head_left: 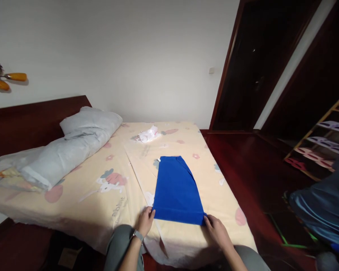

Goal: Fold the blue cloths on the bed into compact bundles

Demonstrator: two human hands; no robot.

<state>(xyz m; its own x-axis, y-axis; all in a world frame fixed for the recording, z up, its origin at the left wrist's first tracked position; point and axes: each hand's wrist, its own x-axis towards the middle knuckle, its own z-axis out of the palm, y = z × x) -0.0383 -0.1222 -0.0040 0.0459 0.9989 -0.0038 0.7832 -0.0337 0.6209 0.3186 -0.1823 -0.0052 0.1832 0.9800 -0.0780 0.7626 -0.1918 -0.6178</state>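
A folded blue cloth (176, 190) lies flat on the bed's patterned sheet (96, 210), with a small white tag at its far left corner. My left hand (145, 222), with a watch on the wrist, pinches the cloth's near left corner. At the near right corner, my right hand (216, 230) grips the edge between thumb and fingers. The cloth's near edge runs straight between my hands.
Grey bedding (73, 150) is piled at the left by the dark headboard (39, 116). A white crumpled item (148, 134) lies farther back. At the right are a shoe rack (313, 139) and blue fabric (324, 203).
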